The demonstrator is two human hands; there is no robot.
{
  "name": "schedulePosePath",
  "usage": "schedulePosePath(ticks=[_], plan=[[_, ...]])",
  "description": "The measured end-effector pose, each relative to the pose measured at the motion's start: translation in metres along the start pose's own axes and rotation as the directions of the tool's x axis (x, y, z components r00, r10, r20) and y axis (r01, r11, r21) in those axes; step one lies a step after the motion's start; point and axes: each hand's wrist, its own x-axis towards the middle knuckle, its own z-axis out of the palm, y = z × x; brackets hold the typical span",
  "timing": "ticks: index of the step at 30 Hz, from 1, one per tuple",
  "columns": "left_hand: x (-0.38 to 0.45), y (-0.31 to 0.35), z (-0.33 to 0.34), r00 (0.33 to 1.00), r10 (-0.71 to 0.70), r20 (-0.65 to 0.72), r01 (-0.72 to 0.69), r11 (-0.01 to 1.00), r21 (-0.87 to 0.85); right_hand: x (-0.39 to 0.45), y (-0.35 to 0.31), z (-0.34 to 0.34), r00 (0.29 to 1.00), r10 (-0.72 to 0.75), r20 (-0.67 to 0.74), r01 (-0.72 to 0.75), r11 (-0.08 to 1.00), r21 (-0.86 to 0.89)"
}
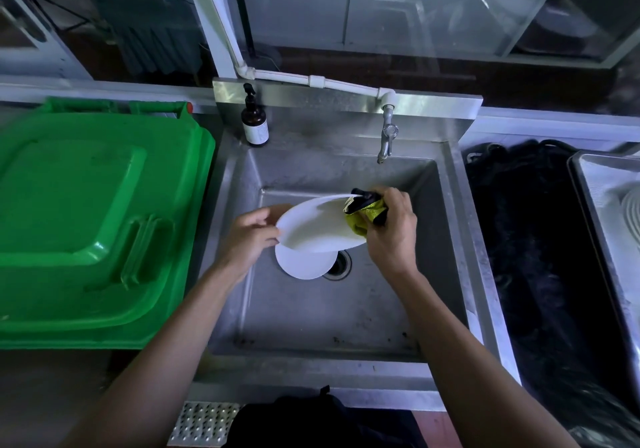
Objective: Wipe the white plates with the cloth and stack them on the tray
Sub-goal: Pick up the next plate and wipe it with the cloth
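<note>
Forearms reach over the sink point(239, 184), a tilted white plate point(313, 228) held between both hands.

The left hand point(247, 236) grips the plate's nine o'clock rim, fingers curled under it; the right hand point(393, 228) bunches the yellow-and-black cloth point(363, 217) against its three o'clock edge; a second plate point(301, 262) lies below beside the drain point(341, 264); the tray point(599, 205) sits well apart at three o'clock. A hard wipe against that one-sided hold could lever the plate loose onto the one beneath; chipping both seems the likeliest mishap.
</note>
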Motion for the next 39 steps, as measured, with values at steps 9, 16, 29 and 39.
schedulePosePath(ticks=[9, 16, 29, 39], plan=[[-0.021, -0.011, 0.016, 0.853, -0.437, 0.286, 0.522, 0.695, -0.494, -0.015, -0.005, 0.004, 0.977, -0.206, -0.057, 0.199, 0.974, -0.111], [-0.015, 0.008, 0.038, 0.873, -0.467, 0.141, 0.411, 0.550, -0.727, -0.036, 0.002, 0.008, 0.957, -0.290, -0.026, 0.284, 0.948, -0.146], [-0.011, 0.006, 0.031, 0.952, -0.294, -0.079, 0.168, 0.725, -0.668, -0.045, 0.013, -0.012, 0.969, -0.076, 0.234, 0.076, 0.997, 0.011], [-0.027, 0.000, 0.050, 0.959, -0.271, -0.079, 0.182, 0.808, -0.560, -0.036, -0.026, 0.023, 0.925, -0.068, 0.375, 0.010, 0.988, 0.155]])
